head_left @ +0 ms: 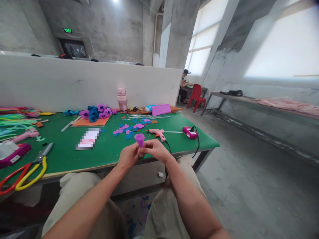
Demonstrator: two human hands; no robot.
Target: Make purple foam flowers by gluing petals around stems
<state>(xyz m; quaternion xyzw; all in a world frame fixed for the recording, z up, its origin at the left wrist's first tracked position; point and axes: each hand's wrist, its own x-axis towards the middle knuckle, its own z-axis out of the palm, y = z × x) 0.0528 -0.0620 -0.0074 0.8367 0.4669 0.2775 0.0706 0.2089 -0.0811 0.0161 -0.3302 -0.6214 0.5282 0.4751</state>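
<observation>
Purple material forms the cup-shaped bloom (140,139) that the fingers of your left hand (128,155) and right hand (157,148) pinch above the green bench (107,152), seemingly part-built. Loose blue and purple petals (129,135) remain beyond; the blue-and-purple flower cluster (93,114) looks finished.

Pale daylight reaches me mainly from the windows (210,31) on the right side of my view, washed out to near white. A small ceiling lamp (115,1) glares at the top edge, and a sign (67,31) glows green against the dim grey wall (112,30). The bench (62,156) is fairly evenly lit, with dark shade beneath. My fingers (149,142) look slightly soft, and distant detail smears. Coarse square blocks hide one patch. Wide-angle stretch enlarges my forearms (86,202); the top-right corner darkens.
</observation>
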